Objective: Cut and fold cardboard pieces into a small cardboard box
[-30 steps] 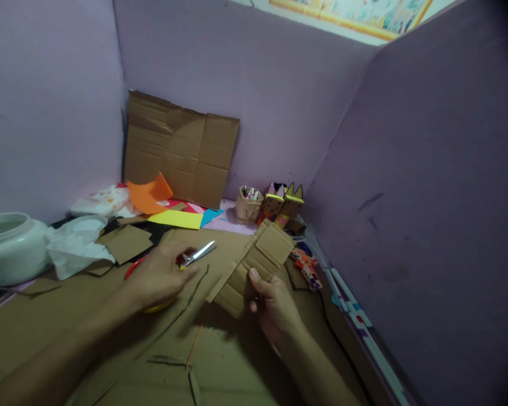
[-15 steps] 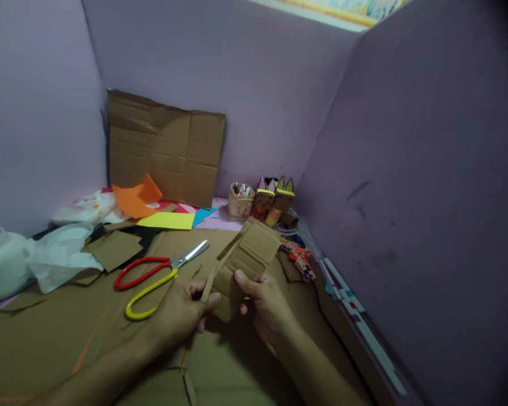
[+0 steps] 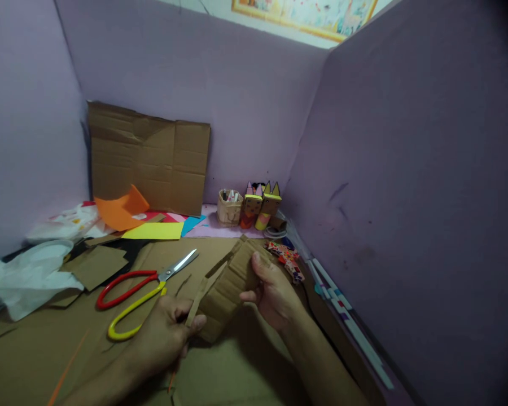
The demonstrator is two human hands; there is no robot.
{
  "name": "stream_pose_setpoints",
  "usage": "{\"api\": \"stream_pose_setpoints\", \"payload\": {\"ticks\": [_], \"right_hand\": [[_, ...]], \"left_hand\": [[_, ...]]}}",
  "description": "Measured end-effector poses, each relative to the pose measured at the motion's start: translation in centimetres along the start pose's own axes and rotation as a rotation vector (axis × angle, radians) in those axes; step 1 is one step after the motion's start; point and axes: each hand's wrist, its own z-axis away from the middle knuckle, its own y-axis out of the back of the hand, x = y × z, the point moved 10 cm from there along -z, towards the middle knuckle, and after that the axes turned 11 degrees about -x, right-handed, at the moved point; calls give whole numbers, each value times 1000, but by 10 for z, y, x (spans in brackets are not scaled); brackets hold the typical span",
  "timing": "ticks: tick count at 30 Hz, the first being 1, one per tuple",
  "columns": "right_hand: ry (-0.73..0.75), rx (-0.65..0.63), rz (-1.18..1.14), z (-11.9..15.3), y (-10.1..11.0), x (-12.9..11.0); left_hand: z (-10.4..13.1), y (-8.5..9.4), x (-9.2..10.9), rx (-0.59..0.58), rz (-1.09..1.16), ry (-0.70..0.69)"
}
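A small folded piece of brown cardboard (image 3: 231,287) is held up between my hands, tilted, with a narrow strip along its left side. My left hand (image 3: 167,330) pinches the lower left end of that strip between thumb and fingers. On the opposite side, my right hand (image 3: 275,290) grips the cardboard's right edge, its thumb lying on the front face and its other fingers partly hidden behind. Scissors (image 3: 165,276) with one red and one yellow handle lie on the cardboard-covered table, just beyond my left hand, blades partly spread.
A large cardboard sheet (image 3: 148,160) leans on the back wall. Orange paper (image 3: 121,211), yellow paper (image 3: 152,230) and cardboard scraps (image 3: 97,266) lie at left. A pen holder (image 3: 230,208) and paper figures (image 3: 260,207) stand at the back. Long white strips (image 3: 355,327) run along the right wall.
My right hand has shifted up along the cardboard's right edge, its thumb now nearer the top. My left hand keeps its pinch. The whole view has swung a little, moving the background left and down.
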Motion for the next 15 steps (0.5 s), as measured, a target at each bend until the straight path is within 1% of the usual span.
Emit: {"api": "stream_pose_setpoints", "payload": {"ticks": [3, 5, 11, 13, 15], "right_hand": [[14, 41, 7, 0, 3, 0], [0, 41, -9, -1, 4, 2], [-82, -70, -63, -2, -2, 7], [-77, -89, -53, -1, -2, 6], [-67, -105, -32, -1, -2, 4]], "left_hand": [[1, 1, -2, 10, -18, 7], [0, 1, -2, 3, -20, 11], [0, 0, -6, 8, -42, 67], [0, -4, -3, -21, -64, 62], [1, -8, 6, -74, -95, 19]]}}
